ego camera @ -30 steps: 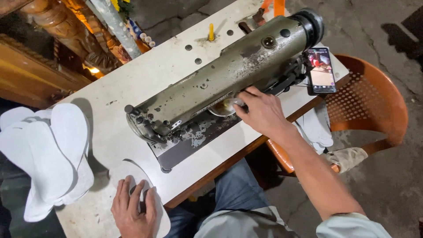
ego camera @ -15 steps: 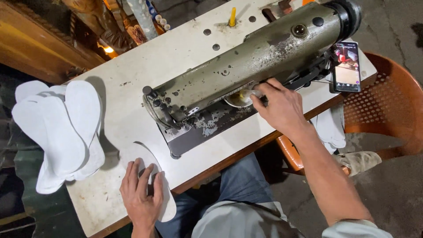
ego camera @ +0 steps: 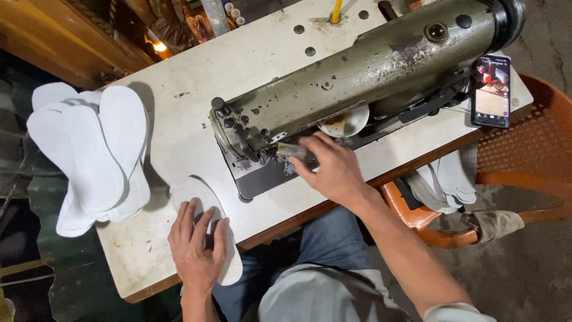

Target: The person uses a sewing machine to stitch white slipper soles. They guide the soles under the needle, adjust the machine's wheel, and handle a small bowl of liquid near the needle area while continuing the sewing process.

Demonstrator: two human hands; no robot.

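Observation:
My left hand (ego camera: 196, 247) lies flat on a single white shoe insole (ego camera: 193, 192) near the front edge of the white table (ego camera: 179, 101). My right hand (ego camera: 333, 170) reaches to the needle end of the grey-green industrial sewing machine (ego camera: 369, 71). Its fingers pinch a small blurred object (ego camera: 292, 149) that I cannot identify, held against the machine bed just right of the needle bar. A small round dish (ego camera: 345, 122) sits under the machine arm, just above this hand.
A stack of several white insoles (ego camera: 89, 155) overhangs the table's left side. A phone (ego camera: 491, 90) with a lit screen leans at the machine's right end. An orange plastic chair (ego camera: 530, 149) at the right holds more white pieces (ego camera: 447, 179). A yellow stick (ego camera: 336, 11) stands at the back.
My right hand has moved left from the round dish to the needle end, now pinching a small object. My left hand stays on the insole. The view has shifted.

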